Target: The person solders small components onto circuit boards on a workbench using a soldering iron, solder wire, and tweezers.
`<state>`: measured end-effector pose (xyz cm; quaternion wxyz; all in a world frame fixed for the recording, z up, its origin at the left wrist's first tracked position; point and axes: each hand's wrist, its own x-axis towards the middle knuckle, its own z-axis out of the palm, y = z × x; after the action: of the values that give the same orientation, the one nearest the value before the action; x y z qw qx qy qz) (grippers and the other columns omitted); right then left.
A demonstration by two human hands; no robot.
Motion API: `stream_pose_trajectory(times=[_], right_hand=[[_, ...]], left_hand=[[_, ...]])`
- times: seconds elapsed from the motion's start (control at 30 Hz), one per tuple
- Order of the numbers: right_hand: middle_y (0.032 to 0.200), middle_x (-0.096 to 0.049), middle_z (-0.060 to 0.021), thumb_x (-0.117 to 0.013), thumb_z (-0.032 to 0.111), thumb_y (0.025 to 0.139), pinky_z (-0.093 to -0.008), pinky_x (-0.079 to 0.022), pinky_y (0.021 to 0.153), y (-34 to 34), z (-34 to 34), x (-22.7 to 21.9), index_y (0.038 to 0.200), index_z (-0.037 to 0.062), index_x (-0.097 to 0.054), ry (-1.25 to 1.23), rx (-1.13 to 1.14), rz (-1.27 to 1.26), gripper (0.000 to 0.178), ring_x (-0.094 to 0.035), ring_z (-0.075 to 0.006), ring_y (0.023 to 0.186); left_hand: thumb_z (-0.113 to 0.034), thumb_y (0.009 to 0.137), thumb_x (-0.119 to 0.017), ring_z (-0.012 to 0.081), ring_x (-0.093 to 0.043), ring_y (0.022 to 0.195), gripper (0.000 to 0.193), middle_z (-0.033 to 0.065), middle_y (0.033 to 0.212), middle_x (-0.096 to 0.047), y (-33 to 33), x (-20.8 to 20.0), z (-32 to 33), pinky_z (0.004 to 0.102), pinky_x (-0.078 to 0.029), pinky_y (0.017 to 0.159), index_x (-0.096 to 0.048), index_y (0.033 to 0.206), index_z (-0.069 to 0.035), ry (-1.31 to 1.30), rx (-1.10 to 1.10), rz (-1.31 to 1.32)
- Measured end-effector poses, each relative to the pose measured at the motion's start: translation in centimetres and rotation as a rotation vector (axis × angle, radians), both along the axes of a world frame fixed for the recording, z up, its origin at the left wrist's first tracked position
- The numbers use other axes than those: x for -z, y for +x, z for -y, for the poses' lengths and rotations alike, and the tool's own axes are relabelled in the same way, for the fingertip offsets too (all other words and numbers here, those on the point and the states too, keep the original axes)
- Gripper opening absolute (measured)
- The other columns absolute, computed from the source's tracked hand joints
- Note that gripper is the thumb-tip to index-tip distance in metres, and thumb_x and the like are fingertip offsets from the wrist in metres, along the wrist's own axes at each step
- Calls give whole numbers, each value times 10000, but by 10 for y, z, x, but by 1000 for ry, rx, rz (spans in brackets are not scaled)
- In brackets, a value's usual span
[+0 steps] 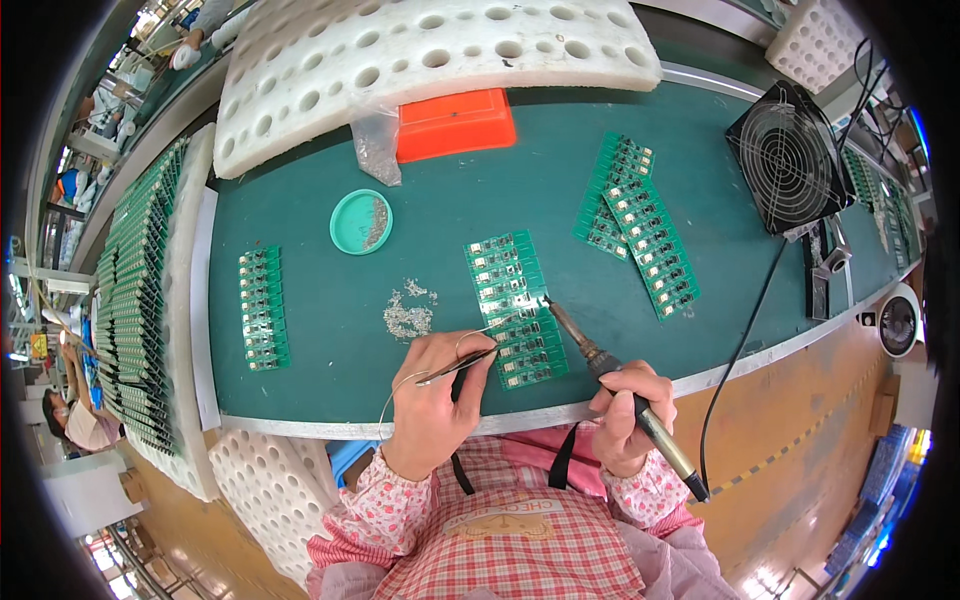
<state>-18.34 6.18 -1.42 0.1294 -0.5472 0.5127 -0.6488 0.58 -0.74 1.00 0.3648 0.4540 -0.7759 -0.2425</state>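
Left hand point(432, 408) — tweezers point(446, 372); right hand point(622, 432) — soldering iron point(600, 361) at board point(514, 311)

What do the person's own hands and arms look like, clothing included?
The left hand and right hand are both ungloved. The left sleeve and right sleeve are pale with a pink-red floral print, covering the forearms to the wrists.

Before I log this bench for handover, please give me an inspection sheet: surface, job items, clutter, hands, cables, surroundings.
Surface: green tabletop, metal edge.
Job items: middle circuit board at the tools; left board apart; right boards overlapping.
Clutter: loose small parts near green dish; red box behind.
Left hand: holding tweezers and thin wire.
Right hand: gripping soldering iron; tip contact unclear.
Cables: black cable from the iron's end.
Surroundings: black fan, white foam block.
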Motion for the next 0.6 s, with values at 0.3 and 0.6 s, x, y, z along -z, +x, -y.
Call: stream_pose_trajectory(times=[0.3,0.6], right_hand=[[614,-622,-40,-623,94,926,-297,-487,504,0,-1,-3,936,3,-661,27,11,-7,99,-587,-160,506],[611,-624,-43,-625,111,933,-300,-491,503,0,-1,-2,934,1,-656,14,6,-7,115,-592,-166,509]], left_hand=[[49,810,-713,274,-652,854,188,89,952,-711,-1,2,2,354,-511,757,-686,974,-38,-39,15,33],[43,806,-721,282,-643,853,193,85,946,-709,-2,2,2,362,-511,746,-686,972,-49,-49,11,48]])
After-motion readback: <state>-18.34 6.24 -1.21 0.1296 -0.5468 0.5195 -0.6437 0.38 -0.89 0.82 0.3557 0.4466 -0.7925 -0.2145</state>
